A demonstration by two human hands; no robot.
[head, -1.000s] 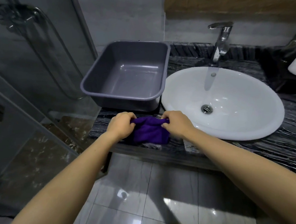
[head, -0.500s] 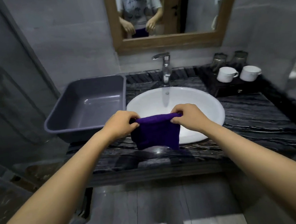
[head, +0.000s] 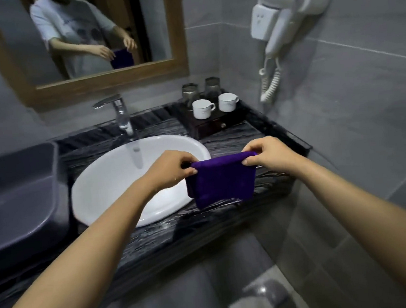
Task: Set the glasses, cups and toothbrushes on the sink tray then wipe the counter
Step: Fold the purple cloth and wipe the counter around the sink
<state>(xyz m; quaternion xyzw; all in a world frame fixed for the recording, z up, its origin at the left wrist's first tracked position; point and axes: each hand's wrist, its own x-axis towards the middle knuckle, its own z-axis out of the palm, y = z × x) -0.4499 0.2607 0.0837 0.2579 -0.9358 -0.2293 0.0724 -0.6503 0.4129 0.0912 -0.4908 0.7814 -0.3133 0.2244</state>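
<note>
A folded purple cloth [head: 222, 182] hangs above the dark marble counter [head: 250, 133], right of the white sink [head: 115, 185]. My left hand [head: 171, 168] pinches its upper left corner and my right hand [head: 267, 155] pinches its upper right corner. At the back right stands a dark wooden tray [head: 215, 123]. On it are two white cups [head: 201, 109] [head: 226, 102] in front and two glasses [head: 190, 94] [head: 212, 86] behind. I see no toothbrushes.
A grey plastic basin [head: 18, 198] sits on the counter at the left. The chrome faucet [head: 120, 115] rises behind the sink. A wood-framed mirror [head: 104, 86] hangs above, and a white hair dryer [head: 284, 12] is mounted on the right wall.
Both hands lifted the cloth off the counter's left front edge and carried it rightward, past the sink. The view swung up and to the right.
</note>
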